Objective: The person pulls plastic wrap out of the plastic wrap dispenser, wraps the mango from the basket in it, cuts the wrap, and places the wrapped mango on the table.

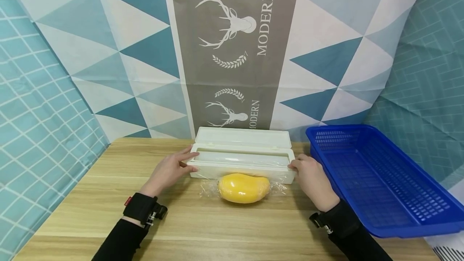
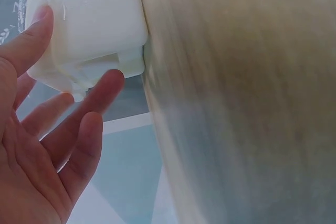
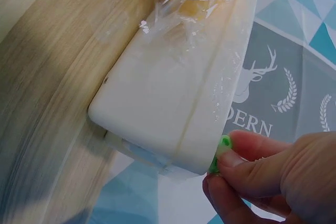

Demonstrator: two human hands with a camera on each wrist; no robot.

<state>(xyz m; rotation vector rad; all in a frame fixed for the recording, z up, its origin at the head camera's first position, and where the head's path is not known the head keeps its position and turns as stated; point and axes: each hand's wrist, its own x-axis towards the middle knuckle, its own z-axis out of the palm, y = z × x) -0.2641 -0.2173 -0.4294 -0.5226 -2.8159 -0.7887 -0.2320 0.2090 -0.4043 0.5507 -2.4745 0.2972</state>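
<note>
A white cling film dispenser (image 1: 241, 171) lies on the table with its lid (image 1: 243, 137) up and a roll of film (image 1: 243, 158) inside. My left hand (image 1: 170, 172) rests on its left end; in the left wrist view the thumb (image 2: 29, 40) touches the box and the other fingers spread loosely by the end. At the opposite end, my right hand (image 1: 312, 178) pinches a small green slide cutter (image 3: 214, 163) between thumb and fingertips. A yellow mango (image 1: 243, 188) lies against the dispenser's front, covered by clear film (image 3: 181, 35) that reaches over the front wall.
A blue plastic basket (image 1: 384, 180) stands at the right, close to my right forearm. Wood-grain tabletop (image 1: 217, 233) stretches in front of the mango. A patterned cloth (image 1: 232, 71) hangs right behind the dispenser, with tiled-pattern cloth (image 1: 40, 104) at the left.
</note>
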